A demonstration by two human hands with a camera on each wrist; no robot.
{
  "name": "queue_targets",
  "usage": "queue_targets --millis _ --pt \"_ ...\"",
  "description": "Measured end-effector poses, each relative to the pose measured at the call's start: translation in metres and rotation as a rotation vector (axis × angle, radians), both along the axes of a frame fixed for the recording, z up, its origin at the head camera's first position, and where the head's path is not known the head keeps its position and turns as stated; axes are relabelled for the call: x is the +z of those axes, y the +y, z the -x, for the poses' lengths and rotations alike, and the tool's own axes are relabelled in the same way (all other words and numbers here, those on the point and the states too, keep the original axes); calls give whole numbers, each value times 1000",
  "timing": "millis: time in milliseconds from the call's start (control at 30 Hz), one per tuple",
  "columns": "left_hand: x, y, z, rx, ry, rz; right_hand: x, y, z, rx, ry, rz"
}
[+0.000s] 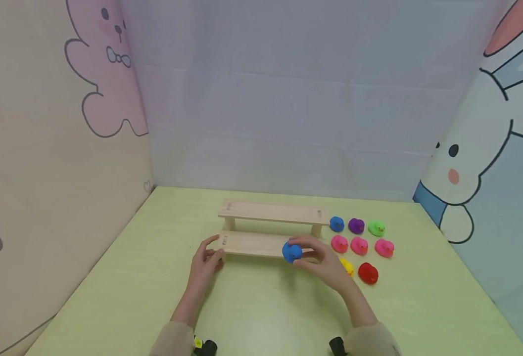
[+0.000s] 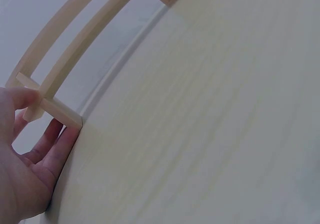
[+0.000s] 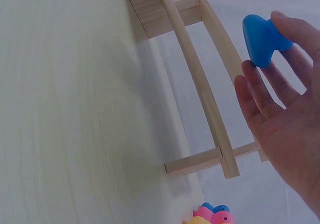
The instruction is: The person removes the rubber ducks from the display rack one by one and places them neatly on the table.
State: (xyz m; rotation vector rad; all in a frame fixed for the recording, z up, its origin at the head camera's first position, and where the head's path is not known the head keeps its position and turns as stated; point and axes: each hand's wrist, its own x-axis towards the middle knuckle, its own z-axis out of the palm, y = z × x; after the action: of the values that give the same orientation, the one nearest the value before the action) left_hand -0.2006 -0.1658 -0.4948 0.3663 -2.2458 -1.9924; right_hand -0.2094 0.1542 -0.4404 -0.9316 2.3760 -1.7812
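A small blue rubber duck (image 1: 292,251) is pinched between the thumb and fingers of my right hand (image 1: 322,262), in front of the lower board of a two-step wooden shelf (image 1: 252,244). In the right wrist view the duck (image 3: 260,38) hangs at the fingertips, away from the boards. My left hand (image 1: 203,264) holds the left end of the lower step. Its thumb lies at the board's end and its fingers at the leg, as the left wrist view shows on the wooden shelf (image 2: 62,113).
Right of the shelf stand more rubber ducks in rows: a blue duck (image 1: 337,224), a purple duck (image 1: 356,226), a green duck (image 1: 376,228), several pink ducks (image 1: 359,245), a red duck (image 1: 368,273) and a partly hidden yellow duck (image 1: 347,267). A pale curtain (image 1: 288,123) rises behind the table.
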Motion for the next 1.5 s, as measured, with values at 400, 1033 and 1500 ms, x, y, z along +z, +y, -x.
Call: queue_targets --millis 400,1033,1500 --pt "-1 -1 1 1 -3 11 1 31 -4 -97 12 -55" --pt "1 1 0 0 -6 7 -4 75 -9 -219 46 -59" --pt "3 1 -2 7 -7 7 -2 111 -16 -364 -2 -146"
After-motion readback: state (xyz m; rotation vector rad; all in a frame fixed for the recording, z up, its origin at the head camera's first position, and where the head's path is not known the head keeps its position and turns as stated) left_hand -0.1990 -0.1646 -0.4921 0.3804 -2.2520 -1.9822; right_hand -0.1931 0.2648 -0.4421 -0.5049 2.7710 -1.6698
